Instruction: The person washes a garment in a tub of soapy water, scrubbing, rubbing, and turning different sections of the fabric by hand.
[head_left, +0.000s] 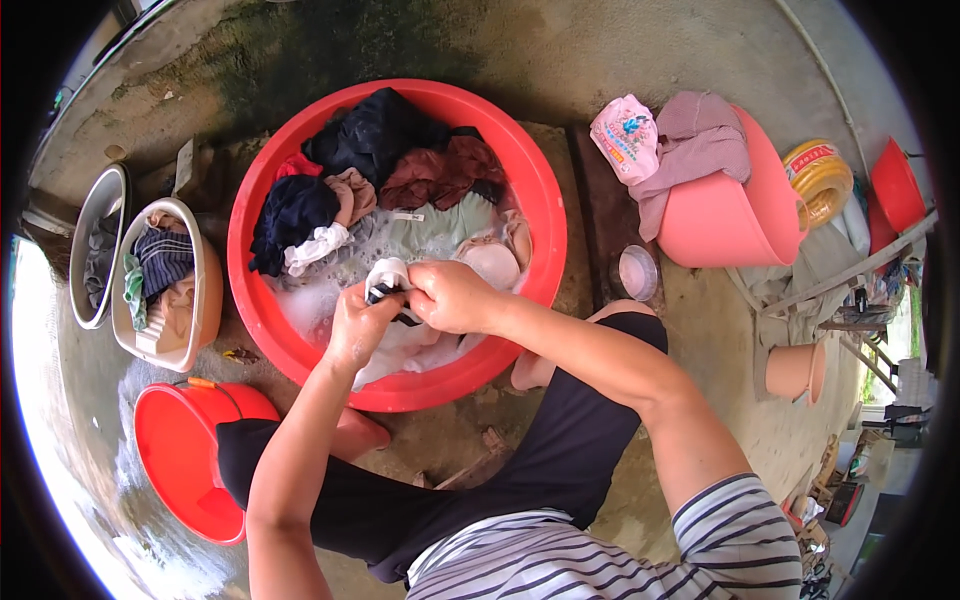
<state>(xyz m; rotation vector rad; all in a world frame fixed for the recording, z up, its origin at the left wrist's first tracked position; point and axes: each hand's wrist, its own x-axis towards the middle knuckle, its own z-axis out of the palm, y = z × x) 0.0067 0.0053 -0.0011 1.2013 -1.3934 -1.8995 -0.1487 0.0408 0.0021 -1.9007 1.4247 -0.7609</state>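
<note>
Over the near side of a big round red tub (550, 215), my left hand (362, 322) and my right hand (450, 297) are closed around a small black-and-white cloth (388, 270). The hands meet at the cloth, which is bunched up, so its kind cannot be told. White suds (305, 308) and water lie under it. Around the far side of the tub are wet clothes: a black garment (370, 135), a dark red one (440, 175), a pale green one (440, 228), a navy one (292, 215) and a white piece (318, 248).
At the left stand a cream basket (168, 355) of clothes, a grey basin (84, 318) and a red bucket (185, 460). To the right, a pink bucket (720, 225) carries a mauve cloth (705, 140) and a pink packet (626, 138). A small clear bowl (637, 272) sits nearer.
</note>
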